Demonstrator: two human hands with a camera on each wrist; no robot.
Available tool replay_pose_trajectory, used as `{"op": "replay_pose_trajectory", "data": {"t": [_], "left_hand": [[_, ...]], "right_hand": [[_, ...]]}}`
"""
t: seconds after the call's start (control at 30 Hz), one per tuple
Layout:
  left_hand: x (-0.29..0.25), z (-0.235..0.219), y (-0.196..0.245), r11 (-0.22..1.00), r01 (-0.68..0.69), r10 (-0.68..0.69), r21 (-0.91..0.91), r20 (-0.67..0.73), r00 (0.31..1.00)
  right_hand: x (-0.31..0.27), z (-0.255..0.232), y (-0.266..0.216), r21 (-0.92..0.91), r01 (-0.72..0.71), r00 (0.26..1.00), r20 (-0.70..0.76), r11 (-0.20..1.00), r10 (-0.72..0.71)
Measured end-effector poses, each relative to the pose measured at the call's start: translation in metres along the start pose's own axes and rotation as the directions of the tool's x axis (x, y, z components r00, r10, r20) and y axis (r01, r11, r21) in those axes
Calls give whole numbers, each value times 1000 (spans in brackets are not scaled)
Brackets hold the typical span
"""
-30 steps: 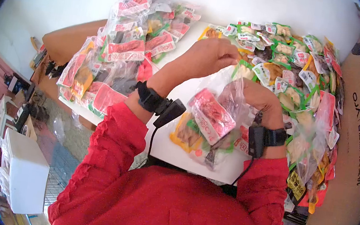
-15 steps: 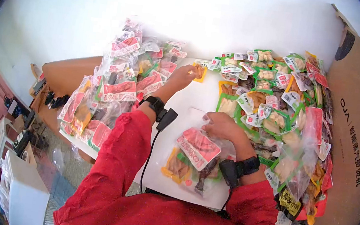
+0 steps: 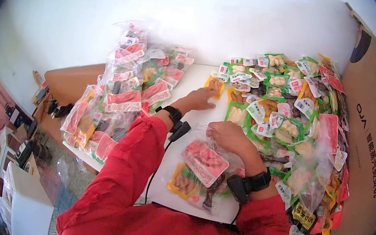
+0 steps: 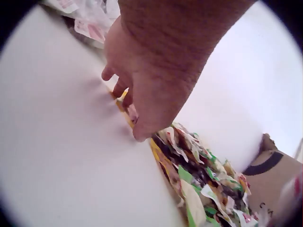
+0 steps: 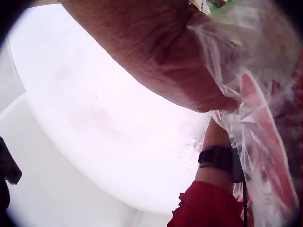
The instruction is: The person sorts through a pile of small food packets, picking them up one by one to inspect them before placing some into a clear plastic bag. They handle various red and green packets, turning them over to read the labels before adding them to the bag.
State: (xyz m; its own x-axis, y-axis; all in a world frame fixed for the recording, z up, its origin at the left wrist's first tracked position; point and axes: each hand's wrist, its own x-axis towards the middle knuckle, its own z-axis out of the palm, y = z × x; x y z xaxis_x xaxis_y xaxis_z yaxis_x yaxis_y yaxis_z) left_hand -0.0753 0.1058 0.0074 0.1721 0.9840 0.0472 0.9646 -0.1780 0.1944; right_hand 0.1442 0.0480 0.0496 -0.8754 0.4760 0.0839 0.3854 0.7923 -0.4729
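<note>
My right hand [image 3: 230, 137] grips the gathered top of a clear plastic bag [image 5: 232, 123] on the white table. Through the film show a red-and-white labelled packet [image 3: 204, 163], a yellow-edged packet [image 3: 183, 183] and a long dark packaged piece [image 3: 209, 196]. My left hand [image 3: 196, 99] is farther back, its fingers spread low over the near edge of a small yellow-edged food packet [image 3: 215, 87]. In the left wrist view its thumb [image 4: 142, 130] points down, apart from the other fingers, beside that packet's yellow edge [image 4: 124, 109].
Many green, yellow and white food packets [image 3: 272, 121] lie in overlapping rows on the right, beside a tall cardboard box [image 3: 366, 153]. Filled clear bags [image 3: 124, 100] are heaped on the left. A white wall [image 3: 218, 22] stands behind the table.
My left hand has come nearer and to the right; the small yellow-edged packet has shifted toward the right rows. My right hand has stayed at the bag's top, which is now gathered up.
</note>
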Motion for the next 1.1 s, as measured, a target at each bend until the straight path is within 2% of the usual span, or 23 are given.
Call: {"op": "replay_pose_trajectory", "data": {"t": [0.03,0.1,0.13,0.17,0.23,0.27,0.3,0.37,0.4,0.47,0.5,0.57,0.6,0.63,0.7,0.73,0.77,0.83,0.9,0.97,1.03,1.07,1.1], "left_hand": [[-5,0,5,1000,4,-4,0,-3,1000],[-16,-1,15,947,-311,316,-86,47,948],[-19,-2,21,934,-286,310,-213,89,947],[-19,-8,23,937,-276,298,-213,80,951],[-23,-26,26,840,-180,312,-512,184,932],[-32,-29,29,538,-11,214,-843,123,969],[-42,-53,29,447,27,305,-894,181,935],[-60,-75,38,284,194,236,-939,265,935],[-71,-83,40,281,199,236,-939,268,934],[-93,-92,48,109,267,333,-958,288,898],[-98,-93,54,106,274,335,-956,294,895],[-109,-94,68,109,138,428,-984,172,887],[-110,-103,80,342,176,289,-923,281,915],[-110,-108,88,343,176,289,-923,282,915],[-110,-107,104,587,-26,279,-809,171,945],[-108,-99,113,627,-20,185,-779,123,975],[-109,-96,119,666,207,-32,-717,250,968],[-106,-82,123,561,-23,109,-827,47,993],[-104,-82,115,548,-51,99,-835,4,995],[-102,-83,101,530,-75,88,-845,-33,996],[-93,-99,79,715,-188,46,-674,-222,974],[-84,-105,74,593,-98,-191,-799,-257,947],[-73,-114,70,434,-41,-420,-900,-242,875]], "right_hand": [[-1,-1,0,-25,27,999,-30,999,-28],[1,1,2,-41,65,995,-76,997,-68],[2,1,3,-55,97,987,-122,994,-103],[2,-1,3,-60,110,987,-114,992,-116],[1,-11,-5,187,82,975,-219,979,-40],[-2,-20,-9,304,16,987,-157,953,34],[-4,-27,-14,302,23,988,-152,953,24],[-10,-36,-19,247,93,949,-314,965,-12],[-10,-38,-20,250,91,950,-311,964,-9],[-10,-42,-19,127,229,812,-572,965,-117],[-11,-46,-19,134,223,814,-570,966,-109],[-14,-52,-21,384,247,819,-573,889,20],[-16,-56,-21,395,268,814,-580,879,12],[-18,-59,-23,395,268,814,-581,879,13],[-21,-64,-27,485,266,861,-509,833,21],[-21,-64,-26,479,273,859,-512,834,13],[-20,-62,-24,380,266,841,-540,886,-21],[-17,-59,-20,272,260,822,-566,927,-65],[-14,-57,-16,302,290,732,-682,908,-7],[-14,-60,-18,260,258,725,-688,930,-9],[-12,-58,-15,69,241,537,-840,968,-74],[-8,-52,-3,122,240,557,-830,963,-33],[-3,-43,4,125,232,564,-825,965,-28]]}}
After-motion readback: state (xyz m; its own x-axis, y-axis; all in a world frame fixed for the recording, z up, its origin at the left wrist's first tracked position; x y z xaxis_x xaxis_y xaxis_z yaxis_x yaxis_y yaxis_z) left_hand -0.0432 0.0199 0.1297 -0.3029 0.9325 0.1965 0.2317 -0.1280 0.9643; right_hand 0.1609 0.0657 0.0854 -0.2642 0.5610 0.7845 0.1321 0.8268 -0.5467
